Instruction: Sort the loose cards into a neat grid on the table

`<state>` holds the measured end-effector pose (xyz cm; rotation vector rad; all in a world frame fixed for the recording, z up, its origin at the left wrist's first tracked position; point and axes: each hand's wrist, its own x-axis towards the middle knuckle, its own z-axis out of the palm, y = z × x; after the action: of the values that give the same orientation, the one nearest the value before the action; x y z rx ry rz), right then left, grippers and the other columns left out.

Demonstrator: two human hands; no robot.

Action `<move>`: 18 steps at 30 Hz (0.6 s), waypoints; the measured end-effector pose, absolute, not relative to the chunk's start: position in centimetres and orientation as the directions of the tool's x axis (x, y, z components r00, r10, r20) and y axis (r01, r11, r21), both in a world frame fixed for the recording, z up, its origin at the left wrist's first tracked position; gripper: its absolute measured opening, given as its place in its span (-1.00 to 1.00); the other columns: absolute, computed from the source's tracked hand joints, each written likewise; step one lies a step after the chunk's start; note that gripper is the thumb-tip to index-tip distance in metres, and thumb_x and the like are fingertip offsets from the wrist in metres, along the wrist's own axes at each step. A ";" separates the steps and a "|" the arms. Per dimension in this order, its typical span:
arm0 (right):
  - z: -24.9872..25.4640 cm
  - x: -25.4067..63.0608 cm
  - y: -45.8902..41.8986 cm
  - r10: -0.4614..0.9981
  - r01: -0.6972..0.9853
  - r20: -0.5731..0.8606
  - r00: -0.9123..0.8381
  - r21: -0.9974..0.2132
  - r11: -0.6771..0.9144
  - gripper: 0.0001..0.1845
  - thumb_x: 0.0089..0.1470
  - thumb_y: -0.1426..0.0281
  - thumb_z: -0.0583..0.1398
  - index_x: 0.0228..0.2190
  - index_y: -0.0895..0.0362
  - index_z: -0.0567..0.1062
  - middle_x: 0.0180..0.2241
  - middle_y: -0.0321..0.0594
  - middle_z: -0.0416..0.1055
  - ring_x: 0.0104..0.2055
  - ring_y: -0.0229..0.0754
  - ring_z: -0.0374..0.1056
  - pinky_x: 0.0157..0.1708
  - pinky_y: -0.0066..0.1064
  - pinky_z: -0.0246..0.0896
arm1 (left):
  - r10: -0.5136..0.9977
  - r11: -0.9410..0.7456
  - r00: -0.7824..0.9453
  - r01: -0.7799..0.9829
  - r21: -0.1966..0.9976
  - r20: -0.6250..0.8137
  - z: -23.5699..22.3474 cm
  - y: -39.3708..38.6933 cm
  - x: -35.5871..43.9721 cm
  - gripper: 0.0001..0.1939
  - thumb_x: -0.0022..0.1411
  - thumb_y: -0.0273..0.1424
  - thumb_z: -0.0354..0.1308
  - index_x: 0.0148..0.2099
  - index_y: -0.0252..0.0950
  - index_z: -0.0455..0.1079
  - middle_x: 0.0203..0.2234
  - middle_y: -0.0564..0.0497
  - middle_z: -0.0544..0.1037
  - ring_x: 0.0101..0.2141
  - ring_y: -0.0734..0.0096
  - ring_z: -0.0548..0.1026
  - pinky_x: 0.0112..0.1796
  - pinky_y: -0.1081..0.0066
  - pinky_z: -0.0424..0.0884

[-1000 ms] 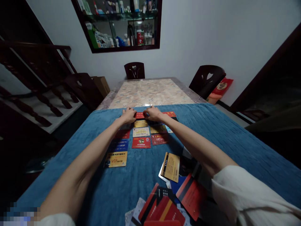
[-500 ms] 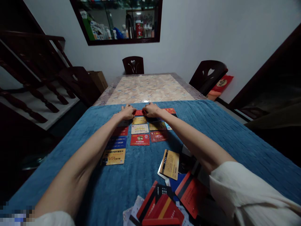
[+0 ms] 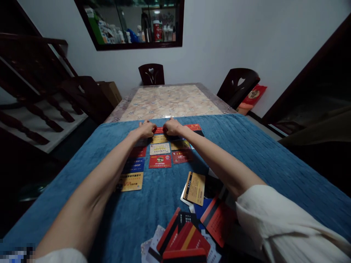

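Both arms stretch forward over a blue cloth. At the far end of the rows of cards, a red card (image 3: 158, 130) lies between my hands. My left hand (image 3: 147, 129) is closed with its fingertips at the card's left end. Curled fingers of my right hand (image 3: 172, 127) meet the right end of the same card. Nearer to me in that column lie a gold card (image 3: 159, 139), a white card (image 3: 160, 149) and a red picture card (image 3: 160, 161). A gold VIP card (image 3: 132, 182) and a blue DCEP card (image 3: 134, 165) are in the left column, partly behind my left forearm.
A loose pile of cards (image 3: 186, 237) lies close in front of me, with a gold card (image 3: 196, 188) at its far side. The blue cloth (image 3: 255, 168) covers the near part of the table (image 3: 170, 98). Dark wooden chairs (image 3: 238, 86) stand around it.
The view has shifted slightly, so everything sits a little further left. Both hands stay at the red card's ends; the laid-out cards and the pile look unchanged.
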<state>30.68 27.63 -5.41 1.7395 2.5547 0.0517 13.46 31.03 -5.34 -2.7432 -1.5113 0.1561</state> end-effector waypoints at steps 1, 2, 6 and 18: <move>-5.4 30.6 27.6 0.931 0.929 -0.024 -0.365 0.059 0.366 -0.62 0.00 0.44 0.19 -0.11 0.17 0.59 -0.05 0.02 0.52 0.11 0.15 0.27 -0.08 -0.24 0.21 | 0.845 -0.533 0.528 0.844 -0.054 -0.089 -5.3 31.0 13.5 -0.56 -0.05 -0.51 0.11 -0.08 -0.18 0.51 -0.12 -0.14 0.54 0.10 -0.11 0.24 -0.01 0.01 0.25; -5.3 30.6 27.5 0.931 0.929 -0.024 -0.365 0.062 0.366 -0.62 0.00 0.44 0.19 -0.11 0.17 0.59 -0.05 0.02 0.52 0.11 0.14 0.27 -0.07 -0.24 0.21 | 0.846 -0.531 0.525 0.845 -0.057 -0.093 -5.2 31.0 13.5 -0.55 -0.05 -0.52 0.11 -0.07 -0.19 0.52 -0.12 -0.15 0.55 0.10 -0.13 0.24 -0.01 0.00 0.26; -5.0 30.6 27.0 0.929 0.927 -0.016 -0.369 0.069 0.370 -0.63 0.01 0.41 0.20 -0.11 0.17 0.58 0.02 0.04 0.47 0.14 0.18 0.23 -0.04 -0.18 0.20 | 0.849 -0.527 0.522 0.846 -0.078 -0.077 -5.2 30.6 13.6 -0.53 -0.04 -0.53 0.09 -0.04 -0.23 0.52 -0.02 -0.22 0.51 0.13 -0.19 0.22 -0.01 -0.07 0.23; -3.1 34.5 23.8 0.920 0.921 0.057 -0.388 0.067 0.384 -0.56 0.10 0.42 0.17 0.04 0.07 0.51 0.09 -0.01 0.40 0.17 0.17 0.13 -0.02 -0.10 0.12 | 0.794 -0.584 0.592 0.806 -0.099 0.137 -4.0 26.3 14.9 -0.52 0.11 -0.48 0.05 0.10 -0.26 0.42 0.13 -0.22 0.41 0.27 -0.11 0.06 0.10 -0.09 0.11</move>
<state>34.46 23.76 -3.15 1.7440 2.6218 0.1384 14.91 26.33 -4.04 -2.6664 -1.3499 -0.1168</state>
